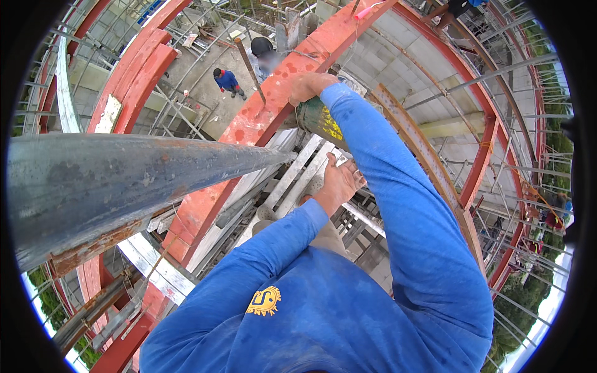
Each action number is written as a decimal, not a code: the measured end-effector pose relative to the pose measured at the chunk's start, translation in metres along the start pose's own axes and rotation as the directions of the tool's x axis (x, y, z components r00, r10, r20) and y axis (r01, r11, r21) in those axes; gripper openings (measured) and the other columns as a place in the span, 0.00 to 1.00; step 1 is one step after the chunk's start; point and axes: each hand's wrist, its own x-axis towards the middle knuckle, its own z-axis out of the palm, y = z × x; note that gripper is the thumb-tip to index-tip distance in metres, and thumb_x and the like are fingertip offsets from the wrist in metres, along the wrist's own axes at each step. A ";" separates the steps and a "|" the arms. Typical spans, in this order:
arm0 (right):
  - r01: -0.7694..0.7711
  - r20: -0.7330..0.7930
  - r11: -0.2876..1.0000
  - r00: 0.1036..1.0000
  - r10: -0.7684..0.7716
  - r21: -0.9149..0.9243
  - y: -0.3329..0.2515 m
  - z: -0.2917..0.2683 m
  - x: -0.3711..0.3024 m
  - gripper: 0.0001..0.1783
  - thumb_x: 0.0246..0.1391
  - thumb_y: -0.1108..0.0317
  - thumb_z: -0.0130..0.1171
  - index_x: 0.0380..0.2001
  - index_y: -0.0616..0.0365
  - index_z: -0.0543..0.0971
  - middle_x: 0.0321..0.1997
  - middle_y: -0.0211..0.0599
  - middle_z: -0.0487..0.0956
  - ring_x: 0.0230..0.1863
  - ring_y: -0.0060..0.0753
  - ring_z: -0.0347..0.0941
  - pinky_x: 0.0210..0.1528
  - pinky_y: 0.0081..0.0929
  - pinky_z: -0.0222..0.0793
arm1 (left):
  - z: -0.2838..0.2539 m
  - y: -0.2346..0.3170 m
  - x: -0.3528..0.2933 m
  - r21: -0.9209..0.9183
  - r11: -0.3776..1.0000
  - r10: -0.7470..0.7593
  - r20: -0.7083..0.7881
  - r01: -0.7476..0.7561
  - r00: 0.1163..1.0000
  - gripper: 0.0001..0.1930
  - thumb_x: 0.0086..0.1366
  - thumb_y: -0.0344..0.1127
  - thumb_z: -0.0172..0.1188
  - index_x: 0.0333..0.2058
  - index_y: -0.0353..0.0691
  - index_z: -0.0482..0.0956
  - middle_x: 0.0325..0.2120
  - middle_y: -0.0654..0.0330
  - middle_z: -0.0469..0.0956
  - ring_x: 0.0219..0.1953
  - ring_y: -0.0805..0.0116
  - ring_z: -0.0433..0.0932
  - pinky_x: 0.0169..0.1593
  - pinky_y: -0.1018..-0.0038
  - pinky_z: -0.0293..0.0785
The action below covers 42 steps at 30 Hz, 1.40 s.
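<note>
My right hand (311,87) is closed at the edge of a red steel beam (245,124), its fingers curled under and partly hidden. What it grips cannot be made out. Right below it hangs or stands a dark green container (320,119) with yellow marks, partly covered by my sleeve. My left hand (339,181) is lower and nearer my body, palm turned up and fingers apart, with nothing visible in it. Beneath that hand lie pale planks (298,171). A thin wire (313,53) loops across the beam beyond my right hand.
A thick grey pipe (143,180) crosses close at left. A rusty steel beam (423,146) runs along my right side. Scaffold tubes and curved red beams (482,161) surround me. Far below, a person in blue (226,81) stands on a concrete floor; a dark-capped person (263,53) is nearby.
</note>
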 end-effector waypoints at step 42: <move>0.671 -0.787 0.416 0.483 0.383 0.614 -0.365 0.032 -0.291 0.19 0.76 0.59 0.58 0.31 0.59 0.79 0.21 0.15 0.60 0.21 0.09 0.49 0.23 0.20 0.40 | -0.156 0.212 -0.400 0.595 -0.799 0.595 0.767 0.081 0.239 0.20 0.69 0.34 0.64 0.56 0.33 0.80 0.55 0.46 0.80 0.62 0.45 0.74 0.64 0.53 0.71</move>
